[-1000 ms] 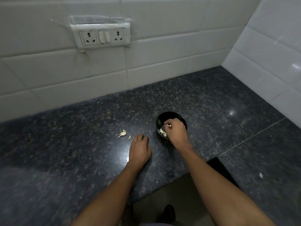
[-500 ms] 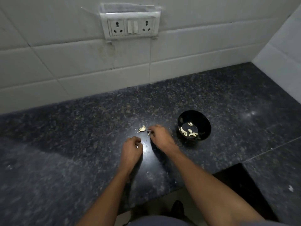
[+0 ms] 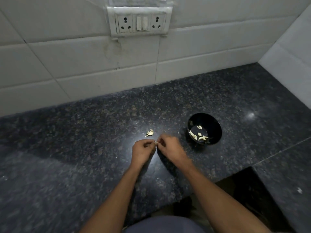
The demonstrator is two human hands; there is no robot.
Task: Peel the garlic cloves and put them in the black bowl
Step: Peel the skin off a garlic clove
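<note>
The black bowl (image 3: 211, 121) stands on the dark granite counter (image 3: 84, 140), right of my hands, with several pale peeled cloves lying in it. My left hand (image 3: 143, 149) and my right hand (image 3: 170, 147) meet over the counter, fingertips pinching one small garlic clove (image 3: 155, 142) between them; only a pale tip of it shows. A loose piece of garlic with skin (image 3: 149, 132) lies on the counter just beyond my hands. A tiny white scrap (image 3: 178, 132) lies between hands and bowl.
White tiled walls rise behind and at the right. A socket and switch panel (image 3: 139, 21) is mounted on the back wall. The counter's front edge steps back into a dark gap (image 3: 244, 187) at lower right.
My right hand left the bowl, went left and took a clove from the counter. Both hands have now come together on it. The view has shifted left.
</note>
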